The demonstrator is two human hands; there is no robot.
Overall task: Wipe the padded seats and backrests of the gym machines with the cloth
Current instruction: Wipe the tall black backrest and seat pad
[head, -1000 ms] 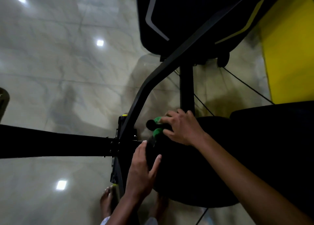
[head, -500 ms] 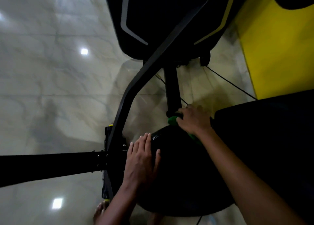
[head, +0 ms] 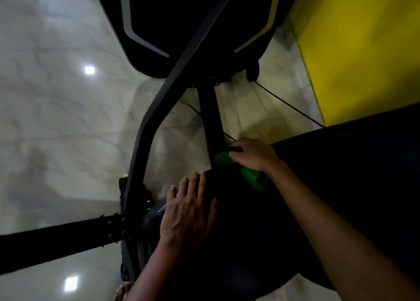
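Note:
A round black padded seat (head: 241, 239) fills the lower middle of the head view. My left hand (head: 188, 212) rests flat on its left part with the fingers straight. At the seat's far edge, beside the machine's black post (head: 210, 118), my right hand (head: 252, 154) grips a green cloth (head: 251, 174). The cloth sticks out on both sides of the hand and lies against the seat. A second black pad (head: 354, 182), maybe the backrest, lies to the right under my right forearm.
A slanted black frame bar (head: 159, 118) and a horizontal black beam (head: 56, 244) cross the left side. A large black machine housing (head: 193, 23) stands ahead. A yellow wall (head: 359, 50) is at the right. Thin cables (head: 288, 102) run over the glossy tiled floor (head: 56, 118).
My right hand has slid the cloth from the seat's front left edge to the far edge by the post. My left hand has stayed flat on the seat.

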